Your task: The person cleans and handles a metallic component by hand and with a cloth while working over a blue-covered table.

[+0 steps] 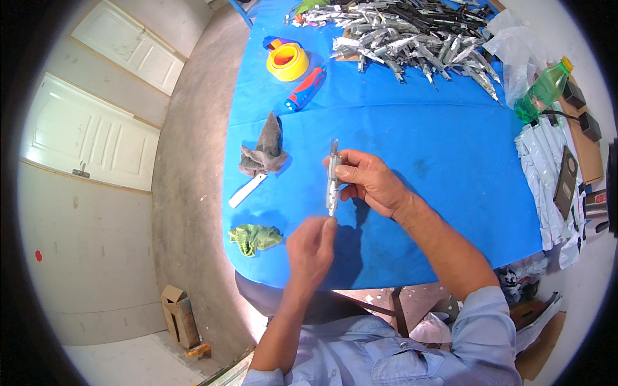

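Note:
My right hand [373, 180] pinches a slim grey and white plastic piece [333, 186] between thumb and fingers. The piece stands lengthwise over the blue tabletop, its narrow tip towards me. At that lower tip is my left hand [311, 249], curled with its thumb pressed against the end; its fingers are partly hidden and slightly blurred. A large heap of similar grey, white and black pieces [412, 42] covers the far end of the table. Left of my hands lie a dark grey cloth [264, 154], a flat white strip [247, 191] and a crumpled green cloth [256, 238].
Beyond the grey cloth sit a yellow tape roll [288, 62] and a red and blue tool [306, 90]. Along the right edge are a green plastic bottle [544, 90], white plastic bags [537, 174] and a dark phone-like slab [566, 182]. A cardboard box [180, 316] stands on the floor.

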Demonstrator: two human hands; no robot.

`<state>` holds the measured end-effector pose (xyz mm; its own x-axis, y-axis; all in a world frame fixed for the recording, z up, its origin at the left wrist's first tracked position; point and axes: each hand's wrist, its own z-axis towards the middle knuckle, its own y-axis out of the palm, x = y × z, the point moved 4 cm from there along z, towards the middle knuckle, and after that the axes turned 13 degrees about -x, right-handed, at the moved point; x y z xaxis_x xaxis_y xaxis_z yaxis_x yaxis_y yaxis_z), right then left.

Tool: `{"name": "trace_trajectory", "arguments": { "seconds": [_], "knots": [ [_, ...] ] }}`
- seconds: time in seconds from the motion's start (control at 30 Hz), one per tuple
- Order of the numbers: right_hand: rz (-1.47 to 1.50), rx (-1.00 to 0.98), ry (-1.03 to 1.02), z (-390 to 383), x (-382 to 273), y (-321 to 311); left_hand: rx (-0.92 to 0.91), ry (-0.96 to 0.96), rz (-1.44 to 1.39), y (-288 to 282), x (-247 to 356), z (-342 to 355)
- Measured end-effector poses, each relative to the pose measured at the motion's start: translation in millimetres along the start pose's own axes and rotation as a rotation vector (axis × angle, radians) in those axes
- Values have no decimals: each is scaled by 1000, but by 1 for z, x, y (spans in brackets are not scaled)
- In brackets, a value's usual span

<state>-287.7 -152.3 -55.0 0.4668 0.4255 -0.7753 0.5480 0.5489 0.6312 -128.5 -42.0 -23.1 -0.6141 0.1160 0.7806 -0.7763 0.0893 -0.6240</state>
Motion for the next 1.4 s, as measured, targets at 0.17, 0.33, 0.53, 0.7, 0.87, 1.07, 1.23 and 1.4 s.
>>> {"name": "trace_trajectory", "arguments": {
  "seconds": [0.17, 0.33, 0.53, 0.7, 0.87, 1.07, 1.23, 1.4],
  "knots": [
    [-45, 15, 44, -3, -1, 5, 7, -47, -38, 0, -11, -11],
    [-72, 36, 36, -3, 0, 3, 51, -43, 26, -10, -13, -21],
    [-9, 106, -44, -2, -7, 4, 216, -59, 219, -66, -22, -43],
    [-188, 74, -11, -2, -7, 14, 347, -72, 666, -104, -30, -48],
    [-451, -22, 24, -1, -2, 21, 223, -66, 656, -96, -59, -54],
    [-791, -50, 41, -5, -1, 31, 260, -150, 109, -93, -52, -45],
    [-968, -94, 14, -5, 3, 38, 200, 47, 98, -58, -2, -20],
    [-1089, -110, -151, -7, 10, 39, 113, 183, 250, -24, 18, -1]
  ]
}}
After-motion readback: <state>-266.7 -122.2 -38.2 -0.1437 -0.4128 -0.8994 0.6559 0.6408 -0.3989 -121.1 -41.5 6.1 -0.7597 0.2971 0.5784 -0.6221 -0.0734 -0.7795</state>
